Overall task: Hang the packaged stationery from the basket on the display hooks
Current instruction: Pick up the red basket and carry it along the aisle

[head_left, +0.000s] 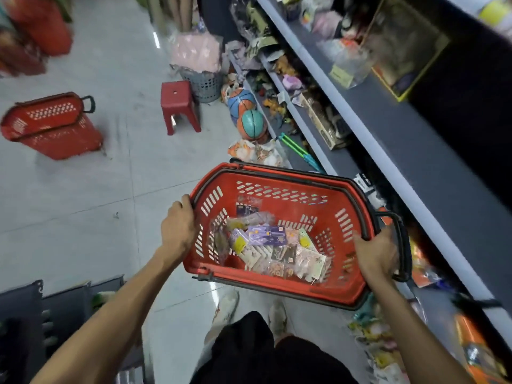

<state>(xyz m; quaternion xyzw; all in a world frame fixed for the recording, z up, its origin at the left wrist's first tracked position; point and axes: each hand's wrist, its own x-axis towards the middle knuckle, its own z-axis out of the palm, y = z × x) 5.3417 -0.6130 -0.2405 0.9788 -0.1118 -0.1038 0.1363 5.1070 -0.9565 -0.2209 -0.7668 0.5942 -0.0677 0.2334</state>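
I see the red basket [279, 177] held up in front of the person, above the tiled floor [83, 203] and just beside the grey shelf [388, 128] on the right. The left hand [177, 228] grips the left end of the basket, with the fingers curled over the rim. The right hand [376, 253] grips the right end in the same way, close to the black handle [401, 245]; I cannot tell if it clasps the handle too. So both hands are closed on the basket.

The packets [266, 239] of stationery all lie inside, in a loose heap on the bottom, more toward the person's side. Most are in clear wrap, with one purple card on top, and the picture is too blurred for me to read them.

Further along the aisle a red stool [180, 106] stands on the floor, with a grey bin [205, 84] just behind it. Two balls [243, 106] lie by the foot of the shelf. A second basket [52, 126], also red, stands well apart at the left. Toys and boxes fill the shelf boards.
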